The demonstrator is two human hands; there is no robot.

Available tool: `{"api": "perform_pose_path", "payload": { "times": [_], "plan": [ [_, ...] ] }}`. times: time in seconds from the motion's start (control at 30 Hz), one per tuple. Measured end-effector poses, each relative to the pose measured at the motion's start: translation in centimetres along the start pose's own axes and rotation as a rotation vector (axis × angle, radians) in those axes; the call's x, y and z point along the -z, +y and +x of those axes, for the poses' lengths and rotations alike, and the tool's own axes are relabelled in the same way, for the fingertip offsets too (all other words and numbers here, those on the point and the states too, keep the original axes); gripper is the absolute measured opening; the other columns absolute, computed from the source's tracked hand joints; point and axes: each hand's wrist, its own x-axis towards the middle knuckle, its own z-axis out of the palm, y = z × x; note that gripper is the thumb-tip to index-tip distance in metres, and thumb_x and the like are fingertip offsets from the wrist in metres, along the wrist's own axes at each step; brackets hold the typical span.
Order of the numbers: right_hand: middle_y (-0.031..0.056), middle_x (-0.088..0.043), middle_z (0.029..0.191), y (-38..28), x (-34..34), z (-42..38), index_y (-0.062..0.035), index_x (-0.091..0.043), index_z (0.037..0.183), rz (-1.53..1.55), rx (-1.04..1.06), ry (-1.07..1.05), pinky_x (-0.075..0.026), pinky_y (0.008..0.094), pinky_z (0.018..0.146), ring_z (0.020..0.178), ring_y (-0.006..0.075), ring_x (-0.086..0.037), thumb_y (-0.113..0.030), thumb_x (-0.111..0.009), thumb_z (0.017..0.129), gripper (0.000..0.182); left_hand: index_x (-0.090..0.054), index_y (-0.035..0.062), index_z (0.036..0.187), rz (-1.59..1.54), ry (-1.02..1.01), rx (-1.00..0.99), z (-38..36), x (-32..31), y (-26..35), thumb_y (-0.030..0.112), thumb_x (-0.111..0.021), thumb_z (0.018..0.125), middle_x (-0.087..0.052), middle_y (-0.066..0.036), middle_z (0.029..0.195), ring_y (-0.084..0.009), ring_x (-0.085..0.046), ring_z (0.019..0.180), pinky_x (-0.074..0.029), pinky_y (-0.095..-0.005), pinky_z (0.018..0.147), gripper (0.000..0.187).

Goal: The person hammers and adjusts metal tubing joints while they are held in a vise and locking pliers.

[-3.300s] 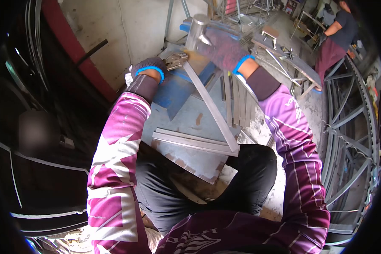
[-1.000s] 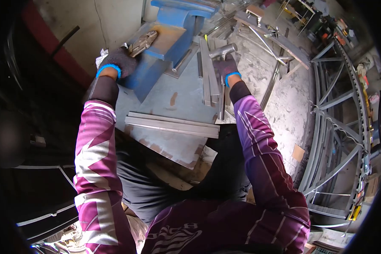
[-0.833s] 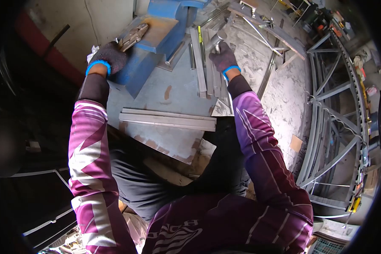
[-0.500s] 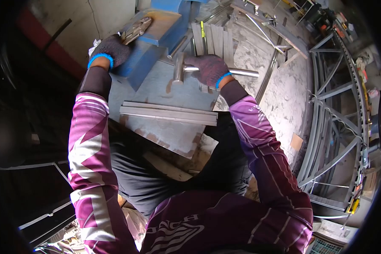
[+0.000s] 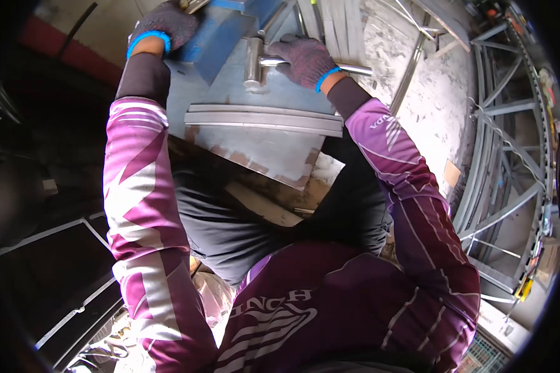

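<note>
My left hand (image 5: pixel 166 28), in a dark knit glove with a blue cuff, is closed around locking pliers (image 5: pixel 196 5); most of them lie beyond the top edge. It is beside a blue painted steel piece (image 5: pixel 208 46). My right hand (image 5: pixel 305 59), gloved the same way, is closed over the handle of a metal hammer (image 5: pixel 253 62). The hammer's cylindrical head points left, low over a grey metal plate (image 5: pixel 230 87). Nearer my body, flat metal strips (image 5: pixel 264 119) lie side by side across that plate.
Several flat bars (image 5: pixel 339 28) lie beyond my right hand on the pale, stained floor (image 5: pixel 417 93). Welded metal frames (image 5: pixel 504 115) stand along the right side. A long bar (image 5: pixel 410 62) runs across the floor. My knees flank the plate's near edge.
The view has tilted down, so everything sits higher and the pliers are mostly out of frame. The hammer has shifted left relative to the plate, with my right hand still on its handle.
</note>
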Motion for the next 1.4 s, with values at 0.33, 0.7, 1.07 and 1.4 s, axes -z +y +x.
{"api": "perform_pose_path", "payload": {
  "times": [0.33,0.7,1.07,1.4],
  "plan": [
    [0.0139,-0.062,0.109,-4.6,4.7,-15.3,-0.0112,-0.067,0.109,0.17,-0.126,-0.091,-0.053,0.046,0.086,0.101,0.0368,-0.063,-0.025,-0.076,0.073,0.04,-0.066,0.0057,0.115,-0.34,0.164,0.012,-3.1,-0.2,-0.9,0.031,-0.061,0.078,-0.069,-0.026,0.11,-0.0431,-0.065,0.106,-0.05,-0.0461,0.093,0.045],
    [0.0155,-0.064,0.108,-7.4,3.5,-15.5,-0.0069,-0.068,0.098,0.044,-0.227,-0.088,-0.054,0.0469,0.086,0.099,0.0399,-0.062,-0.017,-0.071,0.07,0.03,-0.059,0.0038,0.096,-1.409,0.485,0.109,-13.9,-2.7,-2.8,0.007,-0.064,0.083,-0.056,-0.001,0.072,-0.0096,-0.053,0.06,-0.043,-0.026,0.053,0.015],
    [0.0157,-0.066,0.105,-6.2,5.1,-15.3,-0.0058,-0.068,0.098,0.145,-0.125,-0.211,-0.055,0.0456,0.083,0.096,0.038,-0.065,-0.016,-0.071,0.073,0.027,-0.059,0.0048,0.094,-1.458,0.579,0.043,-13.7,-3.4,-2.9,0.003,-0.061,0.084,-0.054,0.0,0.07,-0.0095,-0.051,0.057,-0.041,-0.0253,0.052,0.01],
    [0.0145,-0.063,0.088,-7.6,3.7,-17.1,-0.007,-0.064,0.093,0.01,-0.134,-0.027,-0.055,0.0474,0.072,0.084,0.0384,-0.065,-0.012,-0.065,0.074,0.02,-0.059,0.0052,0.095,-1.482,0.579,0.085,-13.9,-3.2,-3.5,0.004,-0.061,0.082,-0.055,-0.001,0.071,-0.0106,-0.052,0.056,-0.044,-0.0263,0.051,0.013]
  ]
}}
